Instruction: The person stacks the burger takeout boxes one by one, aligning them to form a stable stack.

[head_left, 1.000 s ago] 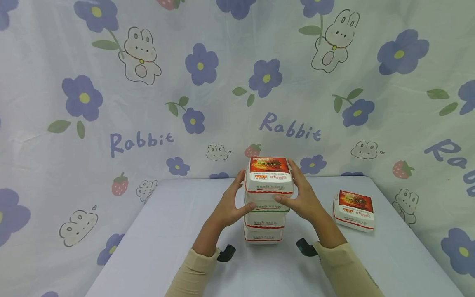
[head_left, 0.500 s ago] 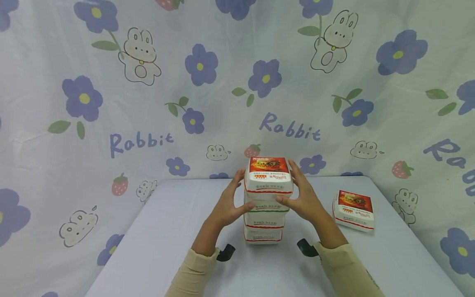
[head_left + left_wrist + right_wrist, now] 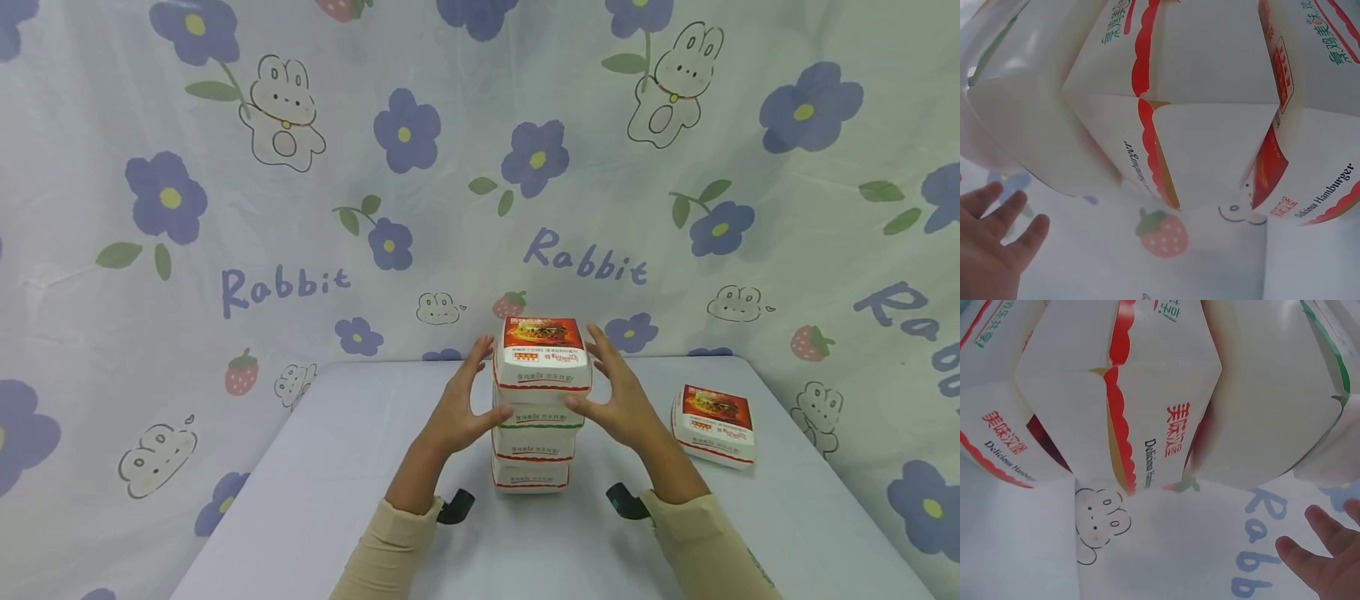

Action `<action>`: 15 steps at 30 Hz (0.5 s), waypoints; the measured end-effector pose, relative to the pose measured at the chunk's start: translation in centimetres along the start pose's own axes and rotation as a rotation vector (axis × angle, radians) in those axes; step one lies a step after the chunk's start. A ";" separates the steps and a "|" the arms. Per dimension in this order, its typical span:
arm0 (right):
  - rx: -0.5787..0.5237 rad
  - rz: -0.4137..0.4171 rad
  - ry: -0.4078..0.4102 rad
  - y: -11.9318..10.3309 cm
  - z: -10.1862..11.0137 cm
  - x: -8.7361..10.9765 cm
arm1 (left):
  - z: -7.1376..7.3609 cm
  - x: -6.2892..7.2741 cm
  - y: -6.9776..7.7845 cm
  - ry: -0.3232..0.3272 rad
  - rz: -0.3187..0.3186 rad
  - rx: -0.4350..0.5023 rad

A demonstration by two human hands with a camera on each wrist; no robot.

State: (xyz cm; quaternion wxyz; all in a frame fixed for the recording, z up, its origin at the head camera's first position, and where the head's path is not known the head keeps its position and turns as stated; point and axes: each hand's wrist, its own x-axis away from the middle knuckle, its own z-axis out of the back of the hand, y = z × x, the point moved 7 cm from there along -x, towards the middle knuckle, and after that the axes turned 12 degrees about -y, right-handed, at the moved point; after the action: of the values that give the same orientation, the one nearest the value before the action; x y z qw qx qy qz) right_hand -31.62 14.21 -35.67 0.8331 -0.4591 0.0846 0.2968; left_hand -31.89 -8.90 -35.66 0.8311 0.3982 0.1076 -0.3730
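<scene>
In the head view, several white hamburger boxes stand in one upright column, the lower boxes (image 3: 532, 450) slightly offset from each other. The topmost box (image 3: 543, 367) shows a red burger picture on its lid and a red wavy line round its side. My left hand (image 3: 459, 410) is spread along the left side of the top boxes, its thumb over the second box's front corner. On the other side my right hand (image 3: 619, 402) has its fingers and thumb spread just off the stack. Both wrist views show extended fingers, the left (image 3: 1025, 244) and the right (image 3: 1300, 550), beside the boxes.
Another hamburger box (image 3: 714, 425) lies on the white table (image 3: 360, 467), right of my right forearm. A curtain (image 3: 465, 167) printed with rabbits and flowers hangs behind. Dark wrist-worn devices (image 3: 456, 507) protrude beneath both wrists.
My right hand has moved slightly right, its thumb and fingers coming away from the top box. The left hand has barely shifted. The stack stands as before.
</scene>
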 end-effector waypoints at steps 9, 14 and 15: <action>0.022 -0.019 -0.001 0.3 0.7 0.5 | 0.6 -0.5 0.5 -0.002 -0.011 -0.020; 0.051 -0.017 0.007 1.0 1.4 1.3 | 0.8 -0.7 0.6 -0.010 -0.006 -0.018; 0.061 -0.027 0.009 1.4 1.6 1.6 | 0.8 -0.8 0.6 -0.015 -0.007 -0.021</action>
State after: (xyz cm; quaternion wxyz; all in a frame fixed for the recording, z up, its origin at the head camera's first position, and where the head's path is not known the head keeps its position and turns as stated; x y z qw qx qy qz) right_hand -31.33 16.71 -36.38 0.8502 -0.4358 0.0910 0.2810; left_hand -32.10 -8.83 -34.41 0.8345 0.3865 0.1069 -0.3779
